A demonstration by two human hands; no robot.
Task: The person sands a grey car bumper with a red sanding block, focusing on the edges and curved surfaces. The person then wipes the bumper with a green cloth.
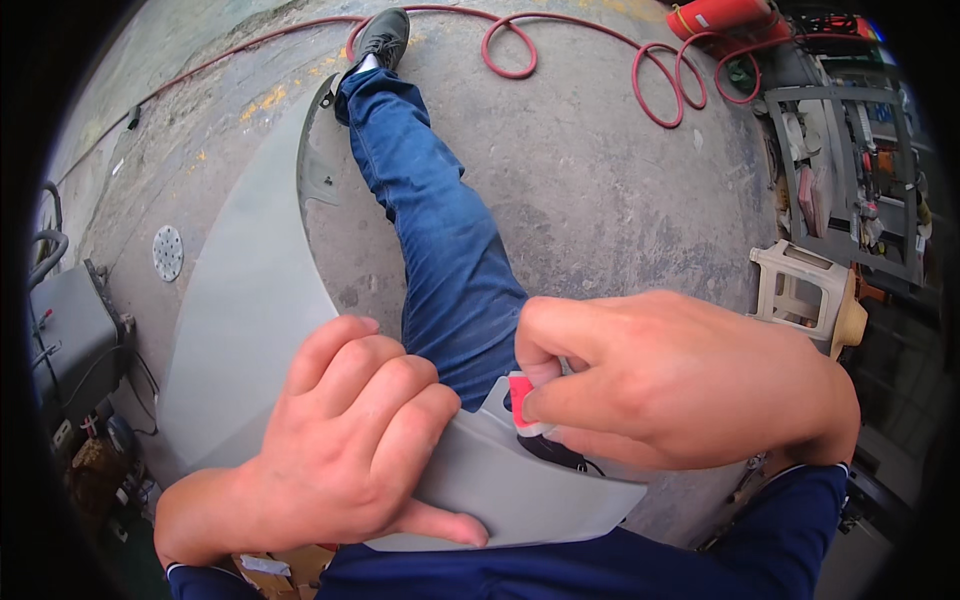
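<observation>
A large curved grey car fender [240, 290] lies across my lap and reaches away along the inner side of my outstretched leg [450, 240]. My left hand [355, 440] is closed over its near part, fingers curled and thumb stretched along the surface. At the fender's narrow near end, my right hand [665, 380] pinches a small red-and-white pad [519, 402] between thumb and fingers. That pad rests at the fender's edge, beside a tab with a hole. Its far side is hidden by my fingers. A dark curved strip [550, 452] shows just below it.
A red hose [510, 70] loops over the concrete floor to a red tank [715, 18]. A perforated round disc [168, 253] lies at left, near a grey machine [85, 335]. A beige plastic stool [765, 262] and a grey metal rack [915, 190] stand at right.
</observation>
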